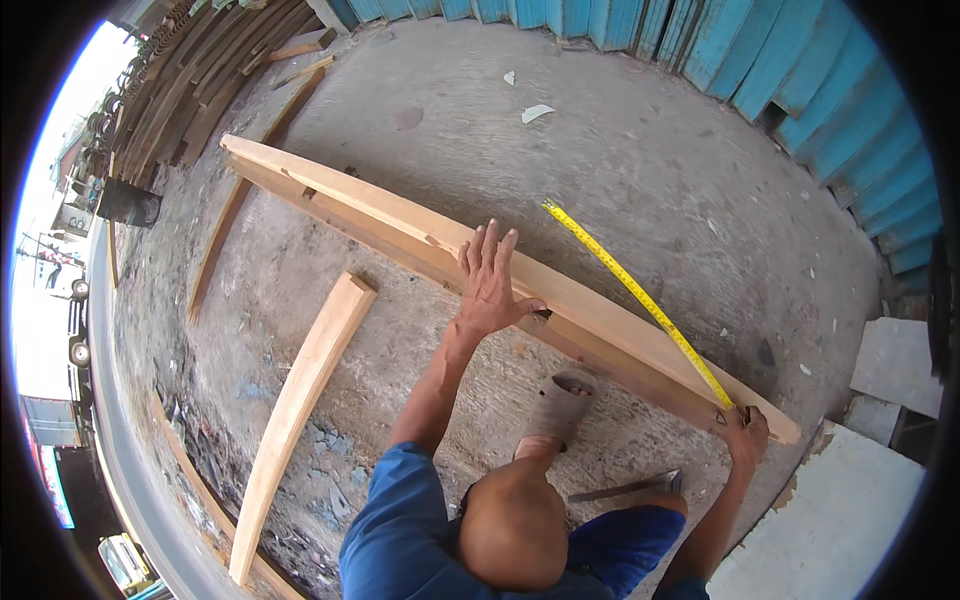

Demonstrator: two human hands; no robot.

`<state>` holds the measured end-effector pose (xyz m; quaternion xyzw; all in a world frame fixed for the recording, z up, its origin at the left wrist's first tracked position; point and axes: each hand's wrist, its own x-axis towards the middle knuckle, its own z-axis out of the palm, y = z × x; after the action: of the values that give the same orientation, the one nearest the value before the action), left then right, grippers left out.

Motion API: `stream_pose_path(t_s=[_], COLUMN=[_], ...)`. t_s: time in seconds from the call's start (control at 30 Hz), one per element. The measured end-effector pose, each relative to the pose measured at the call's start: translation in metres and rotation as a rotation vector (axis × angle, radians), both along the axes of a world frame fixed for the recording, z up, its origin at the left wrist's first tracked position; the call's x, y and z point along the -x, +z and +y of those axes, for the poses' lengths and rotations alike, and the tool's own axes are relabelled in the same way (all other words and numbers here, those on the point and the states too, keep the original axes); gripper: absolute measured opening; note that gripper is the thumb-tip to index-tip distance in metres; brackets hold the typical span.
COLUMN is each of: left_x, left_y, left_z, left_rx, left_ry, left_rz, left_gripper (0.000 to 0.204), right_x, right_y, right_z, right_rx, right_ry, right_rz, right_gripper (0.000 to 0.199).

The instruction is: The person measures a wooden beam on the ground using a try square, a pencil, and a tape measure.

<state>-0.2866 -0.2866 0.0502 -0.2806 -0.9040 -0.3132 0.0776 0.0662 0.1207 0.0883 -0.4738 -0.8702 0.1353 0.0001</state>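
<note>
A long wooden beam (590, 295) with notches in its side runs slantwise across the ground from far left to near right. My left hand (487, 290) rests on its middle with fingers stretched out and the thumb beside a dark notch. Close to the beam's right end, my right hand (746, 436) is closed round a tape measure, whose case is mostly hidden by the fingers. The yellow tape blade (640, 295) extends from that hand toward the far left, beyond the beam, its tip apart from the wood.
A cut timber (300, 400) lies at left, near a plank (217, 250) passing under the beam. Stacked wood (190, 90) and a dark bucket (130, 202) are far left. Blue metal sheeting (800, 80) borders the far right; a pale board (820, 520) lies near right. My sandalled foot (560, 405) is close.
</note>
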Motion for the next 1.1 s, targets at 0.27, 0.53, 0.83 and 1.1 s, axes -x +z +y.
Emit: stream_pose_path(t_s=[0.27,0.53,0.83,1.1], left_x=[0.064,0.102,0.088,0.015], left_y=[0.005,0.015,0.027,0.009], left_z=[-0.016,-0.041,-0.010,0.059], left_rx=[0.578,0.772,0.668,0.474], left_ry=[-0.197,-0.105,-0.296,-0.444], left_rz=[-0.118,-0.146,-0.135,-0.097], left_gripper=[0.079,0.074,0.065,0.061], right_x=[-0.136,-0.085,-0.091,-0.108], right_y=[-0.049,-0.068,-0.086,-0.065], right_z=[0.038,0.026,0.076,0.080], right_rx=[0.224,0.317,0.171,0.086], right_ry=[-0.196,-0.255,-0.290,-0.386], right_rz=[0.149,0.500,0.453,0.402], right_gripper=[0.031,0.034,0.039,0.033])
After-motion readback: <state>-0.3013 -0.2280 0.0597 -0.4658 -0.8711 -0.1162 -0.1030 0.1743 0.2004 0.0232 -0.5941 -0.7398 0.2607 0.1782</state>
